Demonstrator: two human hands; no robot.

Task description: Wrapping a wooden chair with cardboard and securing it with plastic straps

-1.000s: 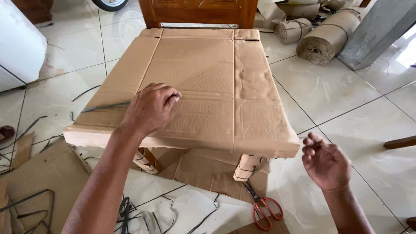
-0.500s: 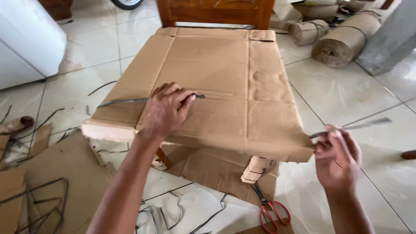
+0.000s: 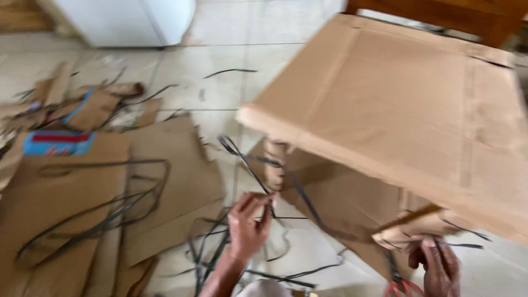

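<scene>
- The left hand (image 3: 248, 223) is reaching low over the tiled floor (image 3: 220, 66), just below the near-left corner of the cardboard sheet (image 3: 407, 110) that is covering the wooden chair (image 3: 473, 16).
- Its fingers are curling closed around a dark plastic strap (image 3: 242, 157), which is running up and away from the grip toward the cardboard-wrapped chair leg (image 3: 273, 165) under that corner.
- The right hand (image 3: 437, 264) is showing at the bottom edge of the view, under the near edge of the cardboard sheet; its fingers are bending in around a thin dark strap end (image 3: 462, 246), though the blur is making it hard to tell how firm the grip is.
- A torn cardboard flap (image 3: 418, 225) is hanging just above the right hand, touching or nearly touching the fingers.
- Red-handled scissors (image 3: 404, 287) are lying on the floor just left of the right hand, partly cut off by the bottom edge.
- Flat cardboard pieces (image 3: 82, 187) are spreading over the floor's left side, with loops of loose strapping (image 3: 110, 214) lying across them.
- A blue and red scrap (image 3: 58, 142) is lying near the left edge of that pile.
- A white cabinet (image 3: 126, 19) is standing at the far edge of the floor, well apart from both hands.
</scene>
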